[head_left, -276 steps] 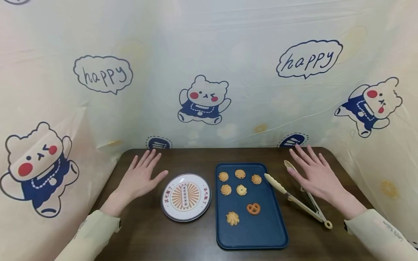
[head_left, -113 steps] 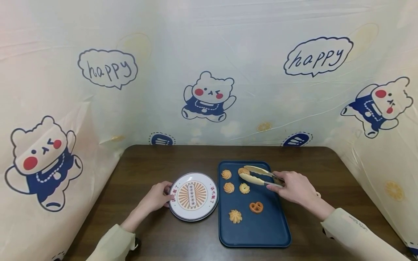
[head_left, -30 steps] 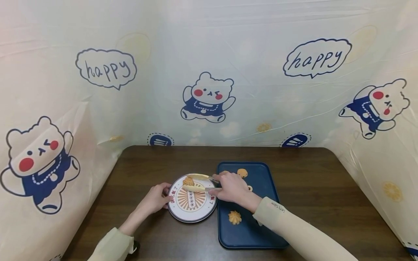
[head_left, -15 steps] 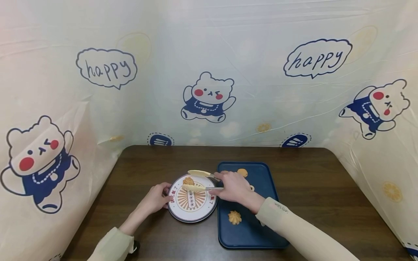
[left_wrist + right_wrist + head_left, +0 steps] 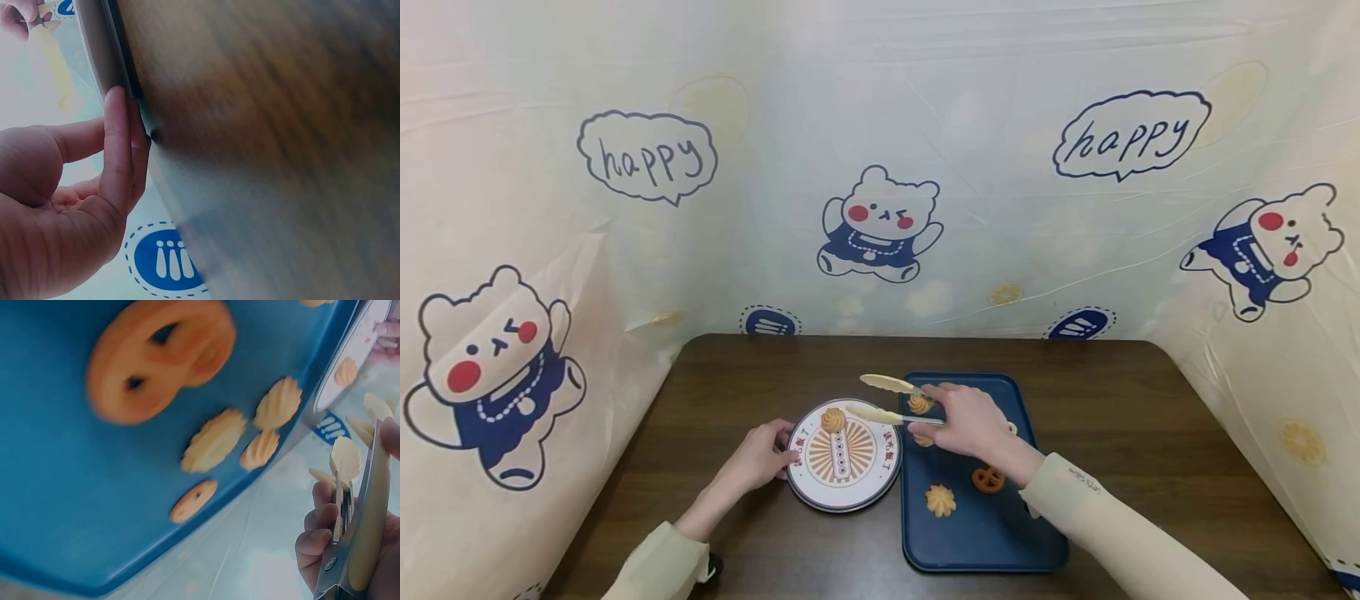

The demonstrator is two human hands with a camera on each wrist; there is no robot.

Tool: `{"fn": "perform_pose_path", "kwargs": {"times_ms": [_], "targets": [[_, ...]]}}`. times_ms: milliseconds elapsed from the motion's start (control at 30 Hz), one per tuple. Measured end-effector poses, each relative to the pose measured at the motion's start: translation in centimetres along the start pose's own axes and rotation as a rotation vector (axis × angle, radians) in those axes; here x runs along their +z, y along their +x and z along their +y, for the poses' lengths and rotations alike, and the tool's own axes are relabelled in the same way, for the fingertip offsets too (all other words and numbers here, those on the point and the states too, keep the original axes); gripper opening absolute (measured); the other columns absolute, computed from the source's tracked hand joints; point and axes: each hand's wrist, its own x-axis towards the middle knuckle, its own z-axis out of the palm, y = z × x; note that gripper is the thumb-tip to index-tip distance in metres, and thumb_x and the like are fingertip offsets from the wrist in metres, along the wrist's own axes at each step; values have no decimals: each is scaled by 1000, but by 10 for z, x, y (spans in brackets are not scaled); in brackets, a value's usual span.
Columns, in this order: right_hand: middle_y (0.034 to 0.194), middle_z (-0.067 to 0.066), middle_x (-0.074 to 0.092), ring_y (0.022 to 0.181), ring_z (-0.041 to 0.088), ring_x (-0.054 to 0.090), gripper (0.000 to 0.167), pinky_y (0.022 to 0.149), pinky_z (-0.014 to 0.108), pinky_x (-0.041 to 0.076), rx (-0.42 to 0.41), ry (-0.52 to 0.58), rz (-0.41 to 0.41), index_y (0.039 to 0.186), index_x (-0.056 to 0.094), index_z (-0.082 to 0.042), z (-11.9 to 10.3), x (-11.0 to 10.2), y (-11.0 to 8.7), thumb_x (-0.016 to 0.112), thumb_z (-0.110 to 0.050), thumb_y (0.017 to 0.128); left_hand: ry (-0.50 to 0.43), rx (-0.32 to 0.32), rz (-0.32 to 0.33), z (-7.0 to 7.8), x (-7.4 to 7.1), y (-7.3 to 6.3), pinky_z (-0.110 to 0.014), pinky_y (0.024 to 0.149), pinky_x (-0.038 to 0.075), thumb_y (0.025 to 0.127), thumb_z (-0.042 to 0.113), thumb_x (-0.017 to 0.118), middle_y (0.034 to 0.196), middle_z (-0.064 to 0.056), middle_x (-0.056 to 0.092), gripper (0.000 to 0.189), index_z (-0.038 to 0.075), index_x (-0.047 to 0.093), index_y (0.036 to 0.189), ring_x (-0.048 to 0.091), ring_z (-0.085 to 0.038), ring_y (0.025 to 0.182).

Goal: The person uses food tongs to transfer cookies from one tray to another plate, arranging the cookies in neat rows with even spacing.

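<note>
My left hand (image 5: 758,454) holds the left rim of a round white plate (image 5: 872,475), thumb on top and fingers along the side. A swirled butter cookie (image 5: 832,419) lies on the plate's upper left part. In my right hand (image 5: 973,421) are metal tongs (image 5: 876,414) with cream tips; the tips are spread, nothing between them, over the gap between plate and tray. The blue tray (image 5: 985,542) bears a pretzel (image 5: 988,479), a flower-shaped cookie (image 5: 940,500) and a swirled cookie (image 5: 919,403). A dotted round cookie (image 5: 194,501) shows in the right wrist view.
Dark wooden table (image 5: 737,367) lies beneath everything. A pale curtain (image 5: 1000,167) printed with bears stands around its back and sides. The tray sits close against the plate's right side, and my right forearm passes over the tray.
The tongs took a swirled cookie from the tray and set it on the plate. In the last second they let it go and drew back right. My left hand stays on the plate.
</note>
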Motion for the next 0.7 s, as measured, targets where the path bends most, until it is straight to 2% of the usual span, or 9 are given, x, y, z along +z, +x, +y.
{"fn": "perform_pose_path", "kwargs": {"times_ms": [100,267,333,567,700], "targets": [[119,6,69,77,19,65,70,67,37,55,36,19,0,134,64,-14,9,-8,-3,71,-62,83,2,0,-3,0,0,1,-30,55,57,88,-4,71,97,-14,57,46,-12,52,130,60,-16,65],[122,11,68,86,25,68,72,73,43,57,55,24,20,135,64,-11,25,-19,-10,70,-62,84,7,-8,-7,-1,0,2,-30,55,57,88,-3,71,96,-14,58,46,-12,53,130,60,-16,65],[123,12,67,97,30,68,72,79,48,57,59,19,30,135,63,-10,32,-22,-13,69,-62,85,11,-12,-8,-2,0,2,-30,55,57,88,-3,72,96,-14,58,47,-11,53,130,60,-16,65],[116,10,70,87,28,68,73,68,44,56,95,21,17,135,62,-8,55,-29,-23,69,-60,85,14,-19,-12,-3,1,3,-30,56,57,89,-2,71,98,-14,58,47,-11,52,131,59,-16,67],[116,12,70,92,32,68,74,74,49,57,119,19,12,135,62,-6,67,-30,-30,69,-60,86,13,-23,-9,-2,1,3,-30,56,57,88,-3,72,98,-14,57,48,-11,52,131,59,-17,66]]}}
